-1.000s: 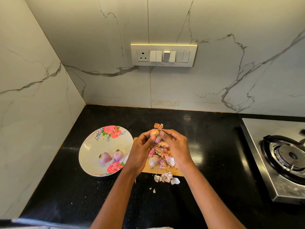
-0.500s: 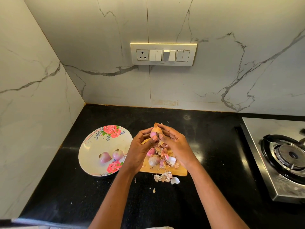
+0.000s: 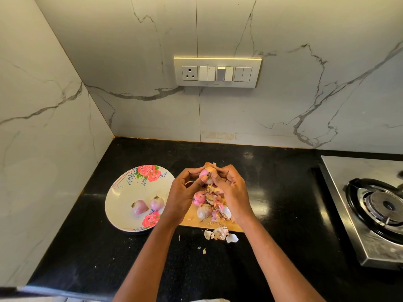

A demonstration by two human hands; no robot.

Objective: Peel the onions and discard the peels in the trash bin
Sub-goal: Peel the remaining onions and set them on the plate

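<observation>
Head view: both hands are raised above the far end of a wooden cutting board (image 3: 192,222) that lies on a black table (image 3: 272,192). The left hand (image 3: 185,192) grips a small onion (image 3: 206,172) between thumb and curled fingers (image 3: 190,171), with the thumb pressed on the near side of the bulb. The right hand (image 3: 231,188) meets it from the right, its fingers curled round the same onion and its thumb tip on the skin; a flap of loose brown skin (image 3: 209,165) sticks up at the far side of the bulb. Below the hands, on the board, lie two more onions, one pink (image 3: 198,197) and one duller (image 3: 204,211), among a heap of peels (image 3: 220,209). Further peels (image 3: 220,233) lie on the table just off the near edge of the board, with small scraps nearer still. Left of the board, touching or just beside it, stands a flowered plate (image 3: 124,192) carrying two peeled onions (image 3: 139,207), side by side near its near-right rim. A gas stove (image 3: 370,205) sits at the far right, well apart from the board. A switch panel (image 3: 217,72) is fixed to the marble wall (image 3: 283,105) behind.
</observation>
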